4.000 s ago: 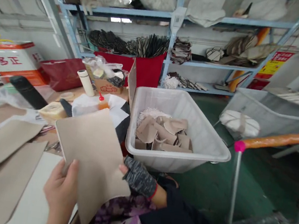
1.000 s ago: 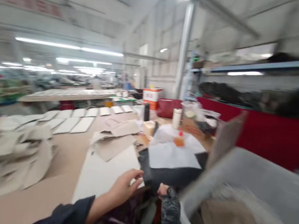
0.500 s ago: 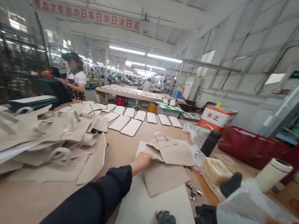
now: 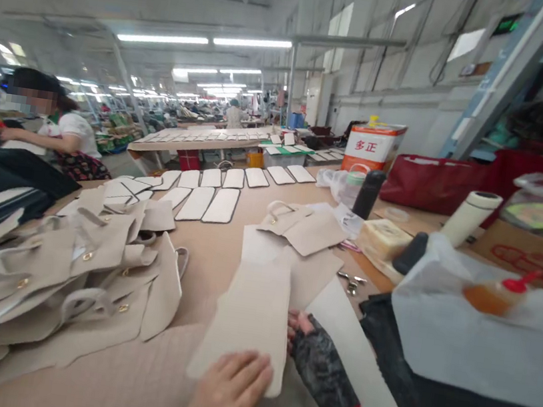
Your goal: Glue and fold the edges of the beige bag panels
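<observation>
A beige panel (image 4: 249, 308) with rounded corners lies lengthwise before me over a pale board (image 4: 347, 349). My left hand (image 4: 233, 387), bare, is closed over its near end with the fingers on top; the thumb is hidden. At the panel's right edge is my right hand (image 4: 323, 359) in a dark fingerless glove with a red cuff. Its thumb and fingers are apart, with the fingertips against or just beside that edge. Beyond the panel lie a beige bag piece with a handle (image 4: 306, 225) and another flat beige piece (image 4: 315, 273).
Beige handled bag pieces (image 4: 104, 274) are heaped at left. White dark-edged panels (image 4: 221, 205) lie in rows farther back. At right are metal clips (image 4: 352, 283), a cream bottle (image 4: 471, 218), a plastic bag (image 4: 481, 327) and a red-capped bottle (image 4: 496, 292). A co-worker (image 4: 63, 134) sits at far left.
My left hand has come back from the far bag pieces to the near end of the beige panel, which now covers the board. My right hand has moved forward to its edge. The view has turned.
</observation>
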{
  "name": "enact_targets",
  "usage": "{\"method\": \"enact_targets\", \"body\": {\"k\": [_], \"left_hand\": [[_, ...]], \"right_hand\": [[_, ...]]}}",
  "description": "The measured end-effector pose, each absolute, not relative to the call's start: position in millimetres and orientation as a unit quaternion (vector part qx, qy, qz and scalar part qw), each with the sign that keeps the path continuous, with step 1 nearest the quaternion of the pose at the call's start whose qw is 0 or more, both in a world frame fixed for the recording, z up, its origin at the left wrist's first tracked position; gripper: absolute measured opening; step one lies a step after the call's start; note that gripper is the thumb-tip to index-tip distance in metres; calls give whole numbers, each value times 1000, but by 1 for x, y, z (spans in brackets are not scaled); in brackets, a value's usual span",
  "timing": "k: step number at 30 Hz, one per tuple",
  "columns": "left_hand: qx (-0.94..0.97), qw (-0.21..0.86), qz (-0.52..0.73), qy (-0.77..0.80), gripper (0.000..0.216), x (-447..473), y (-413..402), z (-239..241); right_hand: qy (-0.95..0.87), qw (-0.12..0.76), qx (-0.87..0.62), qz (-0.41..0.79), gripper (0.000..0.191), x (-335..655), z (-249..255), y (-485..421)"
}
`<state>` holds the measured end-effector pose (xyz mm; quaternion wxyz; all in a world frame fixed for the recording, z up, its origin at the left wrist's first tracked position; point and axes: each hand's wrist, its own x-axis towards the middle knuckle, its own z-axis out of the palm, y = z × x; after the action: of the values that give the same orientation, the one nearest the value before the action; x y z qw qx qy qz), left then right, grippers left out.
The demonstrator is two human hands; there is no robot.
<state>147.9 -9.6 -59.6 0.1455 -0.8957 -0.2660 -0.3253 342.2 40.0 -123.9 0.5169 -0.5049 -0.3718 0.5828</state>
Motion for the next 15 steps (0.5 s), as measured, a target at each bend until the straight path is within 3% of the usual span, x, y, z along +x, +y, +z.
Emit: {"method": "enact_targets", "body": {"k": [2,5,10,15], "left_hand": [[-909,79,-308,-270,32,157,-32,-84],[-888,-115,-287,-340,31,174,-38,-93],[-639,-441,-305,-552,37,201,0,-90],[-494,-546,-309,-602,47,203,35,-103]], "right_hand": [[-320,532,-486,615,41,344,-125,31],[-320,547,-494,594,34,346,-122,17],[-362,525,-484,599,24,339,-116,17],[-369,461,-441,676,25,337,-118,23]]}}
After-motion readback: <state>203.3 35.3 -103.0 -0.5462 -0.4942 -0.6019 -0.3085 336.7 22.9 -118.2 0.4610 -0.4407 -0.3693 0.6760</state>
